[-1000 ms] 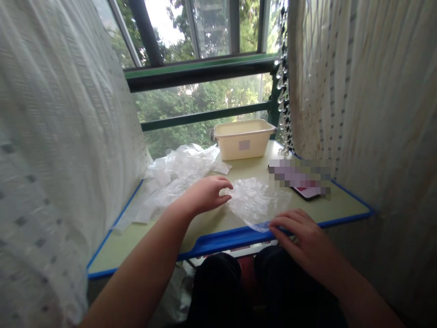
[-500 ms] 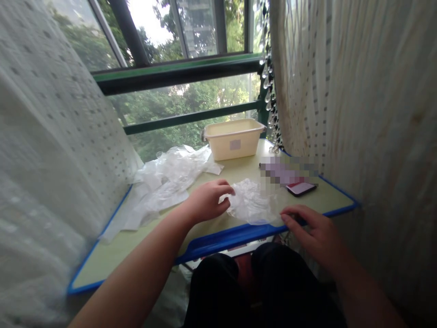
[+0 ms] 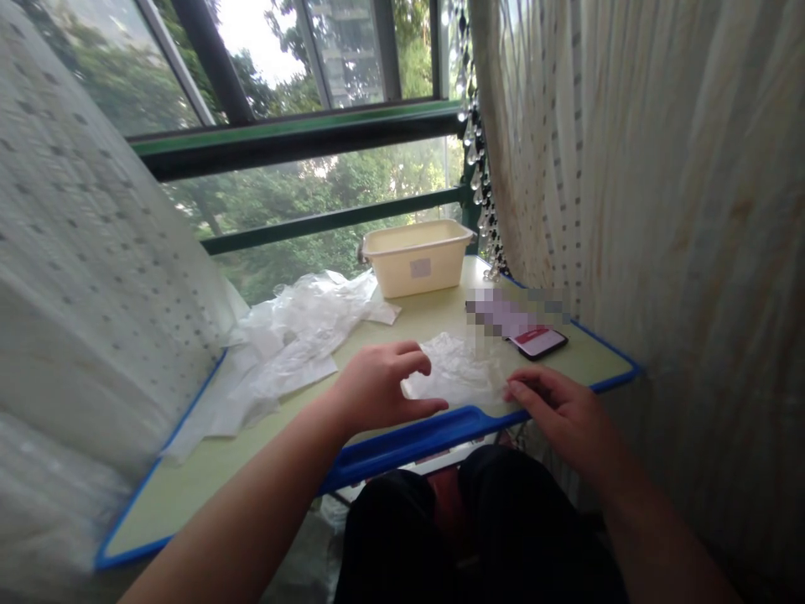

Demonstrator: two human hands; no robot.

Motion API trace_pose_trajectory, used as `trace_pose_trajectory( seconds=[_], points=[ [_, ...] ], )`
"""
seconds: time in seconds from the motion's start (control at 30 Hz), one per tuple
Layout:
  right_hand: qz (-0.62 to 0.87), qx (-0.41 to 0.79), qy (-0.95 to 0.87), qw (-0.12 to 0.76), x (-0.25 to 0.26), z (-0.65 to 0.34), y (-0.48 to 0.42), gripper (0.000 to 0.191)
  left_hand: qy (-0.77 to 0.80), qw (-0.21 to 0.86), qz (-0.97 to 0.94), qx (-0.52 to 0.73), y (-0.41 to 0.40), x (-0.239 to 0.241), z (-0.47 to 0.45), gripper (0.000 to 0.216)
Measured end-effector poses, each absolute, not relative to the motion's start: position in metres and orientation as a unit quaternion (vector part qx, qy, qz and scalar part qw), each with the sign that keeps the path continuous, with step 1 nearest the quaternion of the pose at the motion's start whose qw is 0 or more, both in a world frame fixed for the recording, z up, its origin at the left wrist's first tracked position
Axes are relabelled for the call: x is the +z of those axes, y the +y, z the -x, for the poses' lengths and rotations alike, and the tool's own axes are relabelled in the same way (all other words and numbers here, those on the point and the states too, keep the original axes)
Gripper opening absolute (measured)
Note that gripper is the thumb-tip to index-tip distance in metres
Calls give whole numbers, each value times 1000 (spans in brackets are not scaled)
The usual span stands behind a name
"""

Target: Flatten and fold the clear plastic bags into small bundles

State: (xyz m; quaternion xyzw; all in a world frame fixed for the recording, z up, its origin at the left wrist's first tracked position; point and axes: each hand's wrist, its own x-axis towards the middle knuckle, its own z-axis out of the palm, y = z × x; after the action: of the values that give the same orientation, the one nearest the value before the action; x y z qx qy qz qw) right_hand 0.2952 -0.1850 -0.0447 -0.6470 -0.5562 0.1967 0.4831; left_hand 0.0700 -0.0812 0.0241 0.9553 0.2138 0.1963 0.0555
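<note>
A crumpled clear plastic bag [image 3: 454, 365] lies on the table near its front edge, between my two hands. My left hand [image 3: 381, 384] is at the bag's left side, its thumb and fingers spread apart with nothing gripped between them. At the bag's right corner, my right hand [image 3: 559, 407] has its thumb and forefinger pinched together on the thin plastic. Further left, a loose heap of white and clear plastic bags [image 3: 295, 323] spreads over the table.
The pale green table [image 3: 189, 495] has a blue rim with a raised front lip. A cream plastic bin [image 3: 402, 273] stands at the back by the window. To the right lies a phone [image 3: 539, 342], partly pixelated. Curtains [image 3: 667, 184] hang on both sides.
My left thumb has moved away from the fingers, so that hand is wider apart. The bag looks flatter. My right hand stays at its corner. The view has shifted slightly.
</note>
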Motion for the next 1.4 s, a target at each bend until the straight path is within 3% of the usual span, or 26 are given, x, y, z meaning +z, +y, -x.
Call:
trace_pose_trajectory(
  seconds=[0.3, 0.7, 0.93, 1.1, 1.4],
  points=[
    [638, 189, -568, 484, -47, -297, -184, 22, 231, 105, -952, 172, -84, 14, -79, 38],
    [639, 195, -569, 480, -44, -296, -183, 22, 226, 329, -890, 220, -93, 9, -93, 29],
    [610, -55, -617, 494, -38, -283, -187, 36, 228, 515, -792, 235, -86, 2, -98, 36],
    [561, -109, -676, 466, -28, -284, -178, 34, 243, 640, -693, 226, -82, 1, -102, 39],
    [493, -197, -773, 347, -22, -273, -183, 36, 308, 708, -591, 233, -72, 6, -99, 46]
  ],
)
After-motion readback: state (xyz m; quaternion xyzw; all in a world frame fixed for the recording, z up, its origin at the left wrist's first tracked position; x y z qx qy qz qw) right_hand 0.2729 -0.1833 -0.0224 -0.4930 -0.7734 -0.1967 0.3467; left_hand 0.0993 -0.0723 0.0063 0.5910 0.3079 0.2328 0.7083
